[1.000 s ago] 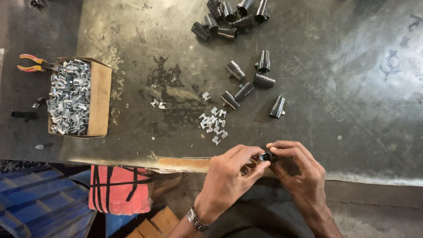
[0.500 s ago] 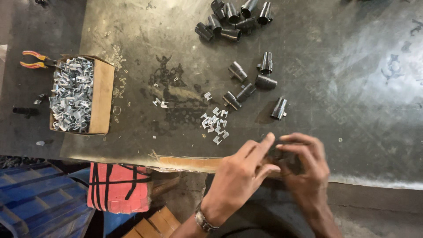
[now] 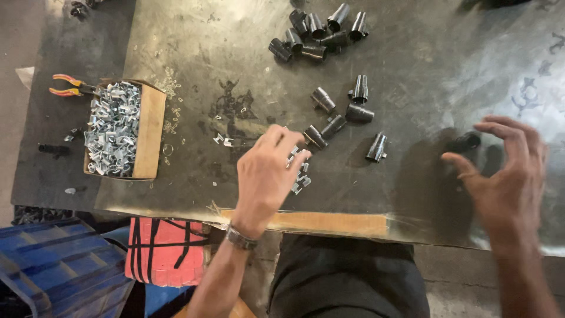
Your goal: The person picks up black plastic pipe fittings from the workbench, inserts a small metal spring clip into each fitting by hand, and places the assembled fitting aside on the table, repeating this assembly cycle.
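Small metal clips (image 3: 299, 172) lie heaped, silvery, under the left hand (image 3: 268, 176).

We see cardboard box (image 3: 150, 126) of metal clips on counter (image 3: 223, 65) left; red-yellow pliers (image 3: 67, 85) just beside it; blue crate (image 3: 53, 265), red bag (image 3: 165, 250) below.

left hand (image 3: 268, 176) reaching forward; right hand (image 3: 506, 171) spread open.
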A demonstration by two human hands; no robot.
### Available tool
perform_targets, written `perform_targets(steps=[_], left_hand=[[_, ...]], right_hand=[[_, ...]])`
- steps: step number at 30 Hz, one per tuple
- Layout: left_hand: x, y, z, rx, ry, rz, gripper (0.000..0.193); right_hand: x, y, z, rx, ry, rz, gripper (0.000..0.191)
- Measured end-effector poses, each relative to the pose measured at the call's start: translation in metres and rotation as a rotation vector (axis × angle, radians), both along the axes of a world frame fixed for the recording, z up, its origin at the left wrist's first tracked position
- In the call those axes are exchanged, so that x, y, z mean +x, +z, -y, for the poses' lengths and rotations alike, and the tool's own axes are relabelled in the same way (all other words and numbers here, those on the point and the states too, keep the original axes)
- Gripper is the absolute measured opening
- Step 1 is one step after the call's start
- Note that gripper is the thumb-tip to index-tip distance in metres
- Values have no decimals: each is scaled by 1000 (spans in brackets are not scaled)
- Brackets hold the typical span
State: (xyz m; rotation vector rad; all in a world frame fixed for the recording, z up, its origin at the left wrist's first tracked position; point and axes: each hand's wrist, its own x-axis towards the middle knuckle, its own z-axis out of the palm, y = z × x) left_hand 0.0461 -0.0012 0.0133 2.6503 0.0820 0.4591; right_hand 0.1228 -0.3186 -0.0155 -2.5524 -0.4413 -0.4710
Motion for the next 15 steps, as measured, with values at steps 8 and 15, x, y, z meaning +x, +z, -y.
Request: perform_targets(steps=[8,15], left_hand=[[-3,-19,22,161,-50,-5,16],[-41,-1,28,-207,-52,-30,20]], right_hand=[[-29,3,-82,-154,8,-189,67],[-32,20,-93,-157,152,-180,52]])
